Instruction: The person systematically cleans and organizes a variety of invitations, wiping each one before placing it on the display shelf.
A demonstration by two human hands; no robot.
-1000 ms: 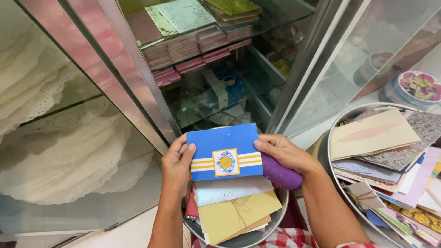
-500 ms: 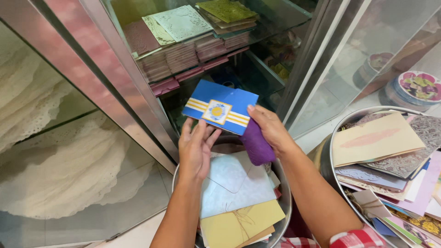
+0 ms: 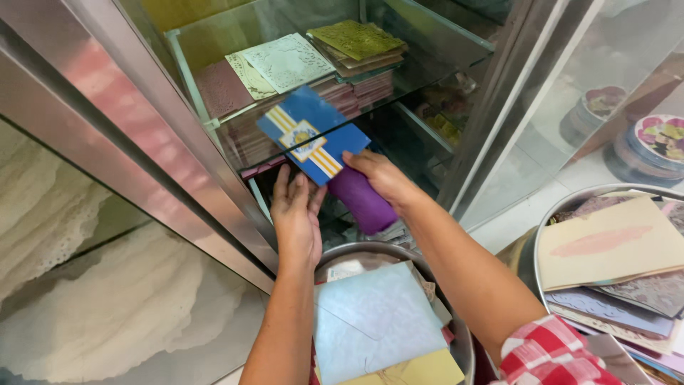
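Note:
A blue card (image 3: 311,133) with yellow and white stripes and a round emblem is held up in front of a glass cabinet. My right hand (image 3: 381,180) grips its lower right corner together with a purple cloth (image 3: 365,202) that hangs beneath the hand. My left hand (image 3: 296,214) rests flat under the card's lower left edge, fingers up. Below both arms sits a round metal bowl (image 3: 467,341) holding a pale blue envelope (image 3: 376,314) and a yellow one (image 3: 420,371).
The cabinet's glass shelf (image 3: 442,39) carries stacks of cards, among them embossed white cards (image 3: 285,60) and green cards (image 3: 355,37). A metal door frame (image 3: 128,135) slants across the left. A second metal tray (image 3: 548,214) of cards sits at right. Round tins (image 3: 655,146) stand behind glass.
Both hands have lifted the blue card out of the bowl and up towards the cabinet shelves, tilting it. The envelopes in the bowl are now uncovered.

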